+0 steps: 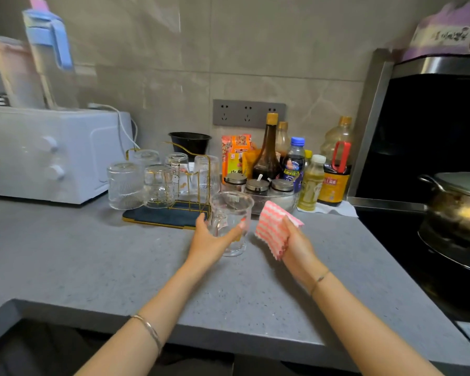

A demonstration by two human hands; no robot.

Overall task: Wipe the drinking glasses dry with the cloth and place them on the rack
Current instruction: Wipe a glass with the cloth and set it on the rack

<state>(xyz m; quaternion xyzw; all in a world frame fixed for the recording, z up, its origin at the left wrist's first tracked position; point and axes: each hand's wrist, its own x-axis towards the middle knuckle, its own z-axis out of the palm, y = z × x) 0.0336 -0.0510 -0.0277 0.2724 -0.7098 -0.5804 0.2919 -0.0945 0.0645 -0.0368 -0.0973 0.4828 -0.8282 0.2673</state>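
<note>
Bare forearms reached over the grey countertop (92, 253) — one glass in hand, cloth at the ready.

Behind it ran a tiled wall, with a white oven at ten o'clock and a stove with a pot at three o'clock. The gold wire rack (193, 183) stood at twelve o'clock, upturned glasses (125, 185) already on it. Just before the rack, the left hand (212, 240) wrapped around an upright drinking glass (229, 221); whether its base rested on the counter I could not tell. It looked light, rigid, breakable and probably slick if wet — best gripped round the body, not the rim. The right hand (296, 240), at one o'clock, clutched a soft pink checked cloth (274, 227), just beside the glass.
</note>
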